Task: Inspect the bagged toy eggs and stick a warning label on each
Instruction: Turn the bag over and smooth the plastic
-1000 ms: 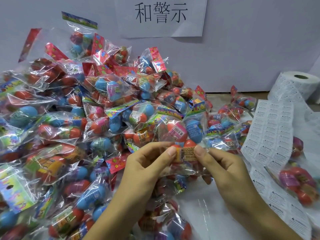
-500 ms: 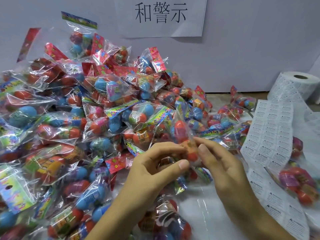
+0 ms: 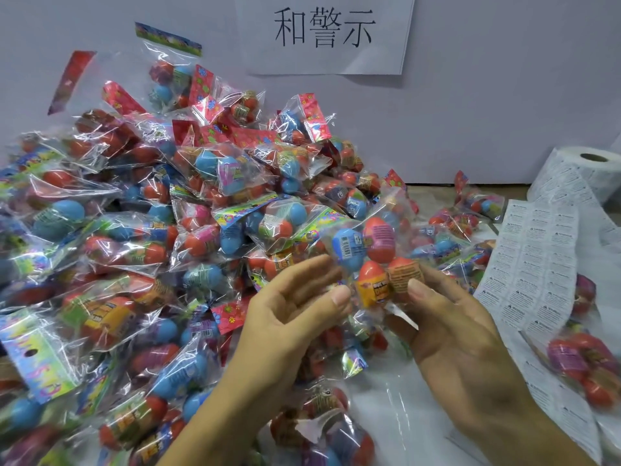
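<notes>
A clear bag of toy eggs (image 3: 373, 260), one blue and several orange-red, is held up in front of me above the table. My right hand (image 3: 450, 334) grips its lower right part, thumb on an orange egg. My left hand (image 3: 289, 317) is at the bag's left side, fingers spread and thumb tip at the bag's edge. A strip of white warning labels (image 3: 531, 264) runs from a roll (image 3: 584, 173) on the right.
A big heap of bagged eggs (image 3: 141, 250) fills the left and middle. More bags (image 3: 591, 368) lie on the label strip at the right. A white wall with a paper sign (image 3: 326, 31) stands behind.
The held bag has been turned over between both hands, so the blue egg and the orange eggs now face me. My left hand's fingers have opened.
</notes>
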Motion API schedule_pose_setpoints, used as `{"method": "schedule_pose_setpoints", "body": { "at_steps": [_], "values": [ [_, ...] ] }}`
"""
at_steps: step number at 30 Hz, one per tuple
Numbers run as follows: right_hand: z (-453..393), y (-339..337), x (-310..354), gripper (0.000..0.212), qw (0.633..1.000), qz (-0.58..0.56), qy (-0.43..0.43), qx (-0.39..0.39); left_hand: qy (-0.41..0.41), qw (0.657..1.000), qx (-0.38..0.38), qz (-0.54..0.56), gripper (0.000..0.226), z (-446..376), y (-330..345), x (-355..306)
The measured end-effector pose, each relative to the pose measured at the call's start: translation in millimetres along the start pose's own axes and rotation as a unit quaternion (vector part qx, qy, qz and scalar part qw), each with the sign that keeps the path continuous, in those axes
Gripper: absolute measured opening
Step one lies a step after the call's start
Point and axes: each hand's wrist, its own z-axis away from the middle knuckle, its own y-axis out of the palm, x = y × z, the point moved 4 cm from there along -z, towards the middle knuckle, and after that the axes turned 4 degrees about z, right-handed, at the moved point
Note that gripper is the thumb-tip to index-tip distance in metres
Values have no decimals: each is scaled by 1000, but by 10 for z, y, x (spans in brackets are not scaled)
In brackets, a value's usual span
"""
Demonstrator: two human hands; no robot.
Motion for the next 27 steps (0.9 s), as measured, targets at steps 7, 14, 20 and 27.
{"method": "schedule_pose_setpoints", "body": {
  "at_steps": [7, 14, 20, 27],
  "values": [
    [38, 49, -5, 35, 990, 144, -6, 10, 47, 998, -14, -44, 54, 20, -7, -46],
    [55, 36, -12, 37, 981, 181, -63, -40, 63, 996, -28, -60, 49, 29, -26, -57],
    [117, -44, 4, 52, 908, 351, -180, -137, 88, 993, -36, -73, 41, 32, -10, -76],
    [143, 69, -65, 47, 913, 368, -174, -7, 77, 993, 52, -68, 26, 72, 95, -113]
  ]
}}
